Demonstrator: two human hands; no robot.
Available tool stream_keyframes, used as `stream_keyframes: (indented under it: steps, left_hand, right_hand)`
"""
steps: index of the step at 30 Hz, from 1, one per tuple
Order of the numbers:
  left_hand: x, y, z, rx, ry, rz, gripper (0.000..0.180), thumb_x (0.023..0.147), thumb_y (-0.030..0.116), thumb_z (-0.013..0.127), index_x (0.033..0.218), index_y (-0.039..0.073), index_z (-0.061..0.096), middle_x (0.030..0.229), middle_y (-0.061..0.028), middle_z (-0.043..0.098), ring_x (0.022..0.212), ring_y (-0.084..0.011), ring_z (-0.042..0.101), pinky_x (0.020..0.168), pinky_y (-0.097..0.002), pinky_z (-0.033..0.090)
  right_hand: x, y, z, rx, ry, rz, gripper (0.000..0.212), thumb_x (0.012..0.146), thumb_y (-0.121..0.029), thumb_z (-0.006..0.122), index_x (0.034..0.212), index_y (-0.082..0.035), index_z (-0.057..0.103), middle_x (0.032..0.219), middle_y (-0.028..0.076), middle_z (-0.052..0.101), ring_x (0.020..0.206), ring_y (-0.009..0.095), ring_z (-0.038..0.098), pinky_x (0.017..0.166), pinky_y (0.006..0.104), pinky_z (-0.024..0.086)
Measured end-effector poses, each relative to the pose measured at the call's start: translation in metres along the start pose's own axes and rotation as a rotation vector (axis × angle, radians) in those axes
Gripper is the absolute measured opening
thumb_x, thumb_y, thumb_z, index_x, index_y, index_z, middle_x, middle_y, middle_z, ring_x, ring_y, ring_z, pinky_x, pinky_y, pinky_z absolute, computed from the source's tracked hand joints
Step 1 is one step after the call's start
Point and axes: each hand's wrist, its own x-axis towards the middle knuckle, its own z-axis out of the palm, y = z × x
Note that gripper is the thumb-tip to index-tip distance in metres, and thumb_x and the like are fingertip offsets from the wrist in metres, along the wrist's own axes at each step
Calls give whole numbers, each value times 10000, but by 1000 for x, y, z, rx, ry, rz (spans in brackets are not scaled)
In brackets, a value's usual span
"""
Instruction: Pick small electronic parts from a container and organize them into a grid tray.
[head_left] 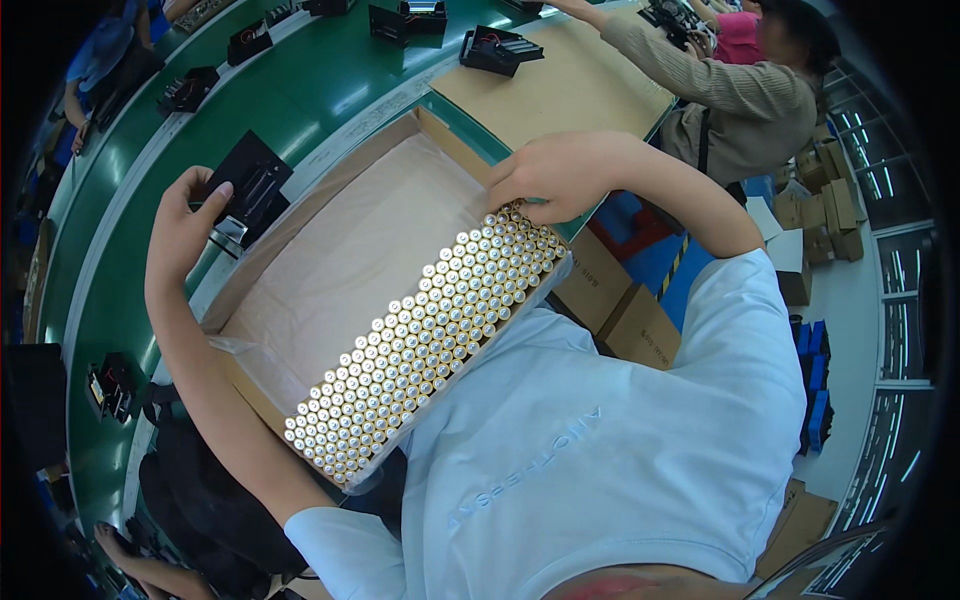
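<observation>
My left hand [188, 225] grips a black plastic case [258, 175] by its near edge, the thumb on top and the fingers beneath. A small metal contact shows on the case near the thumb. Below and to the right lies a shallow cardboard box [435, 125] lined with thin whitish sheet. Rows of upright cylindrical batteries [420, 340] with silver tops and gold rims fill its near side. My right hand [565, 175] reaches to the far right end of the rows, its fingers curled and closed on a battery there. The fingertips are partly hidden.
A green conveyor [330, 65] curves past on the left, with several black cases like this one [500, 50] along it. A brown board [560, 85] lies beyond the box. A co-worker [740, 100] sits at far right. Cartons [635, 325] stand behind my right elbow.
</observation>
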Motion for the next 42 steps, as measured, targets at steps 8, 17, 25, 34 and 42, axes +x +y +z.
stream_keyframes:
  steps: [8, 17, 25, 34, 42]
  left_hand:
    - [0, -12, -15, -311, 41, 65, 165, 935, 170, 607, 997, 23, 562, 809, -21, 563, 695, -93, 521, 681, -226, 446]
    - [-6, -10, -27, -539, 204, -111, 187, 939, 199, 597, 1011, 28, 582, 810, -34, 589, 701, -100, 545, 687, -225, 438]
    - [-25, 5, -12, -725, 342, 35, 193, 910, 174, 597, 1011, 10, 595, 792, -65, 595, 720, -135, 554, 697, -251, 422]
    - [-1, -21, -12, -1029, 259, -80, 607, 739, -122, 589, 1302, -34, 378, 1108, -239, 515, 868, -290, 607, 761, -355, 567]
    - [7, -29, -17, -1165, 328, -112, 515, 818, -35, 582, 1298, -15, 395, 1167, -230, 506, 969, -325, 585, 820, -429, 543]
  right_hand:
    - [-2, 6, 3, 40, 21, -57, 331, 823, -105, 546, 1129, -32, 647, 1106, 84, 662, 962, 276, 619, 862, 376, 510]
    - [-1, 9, -2, 99, 32, -92, 304, 824, -85, 587, 1114, -26, 658, 1096, 84, 676, 959, 278, 622, 865, 383, 503]
    - [24, -4, -49, 147, 354, -11, 180, 873, -122, 617, 967, 1, 709, 849, 71, 712, 653, 199, 577, 664, 306, 489]
    - [207, -50, -130, 298, 693, -40, 324, 923, -275, 616, 832, 12, 737, 661, 26, 664, 508, 104, 497, 522, 230, 434]
    - [290, -77, -166, 129, 370, 98, 322, 887, -286, 661, 784, 7, 746, 638, 41, 665, 504, 128, 534, 527, 237, 461]
